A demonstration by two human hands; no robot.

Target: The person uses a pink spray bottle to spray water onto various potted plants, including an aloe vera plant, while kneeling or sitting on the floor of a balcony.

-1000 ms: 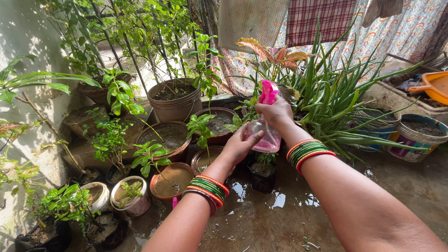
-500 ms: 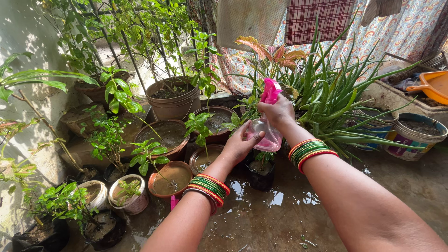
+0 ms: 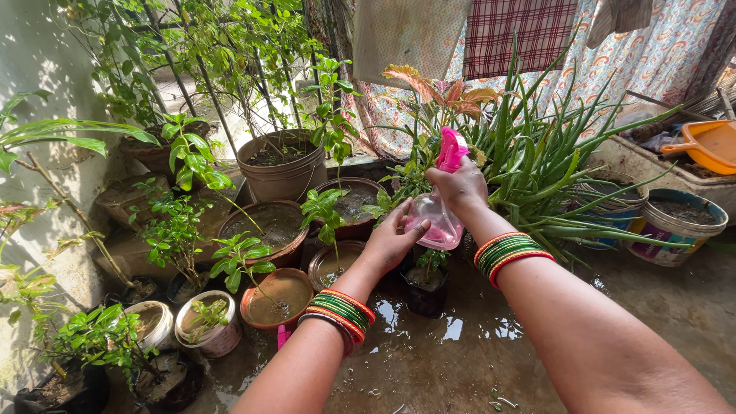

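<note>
A wet concrete floor (image 3: 460,360) with puddles runs under a crowd of potted plants against a pale wall (image 3: 46,54); patterned cloth (image 3: 613,54) hangs behind a large aloe (image 3: 537,153); at the right edge sits an orange dustpan (image 3: 709,146). Both arms reach forward, each wrist stacked with bangles; the right hand (image 3: 460,188) is curled around the neck of one pink spray bottle (image 3: 437,211), held tilted above a small black pot (image 3: 424,287), while the left hand (image 3: 391,241) cups the bottle's underside with fingers loosely bent. Clay pots (image 3: 277,295) near the hands number about five; white pots (image 3: 205,326) at lower left number two.
</note>
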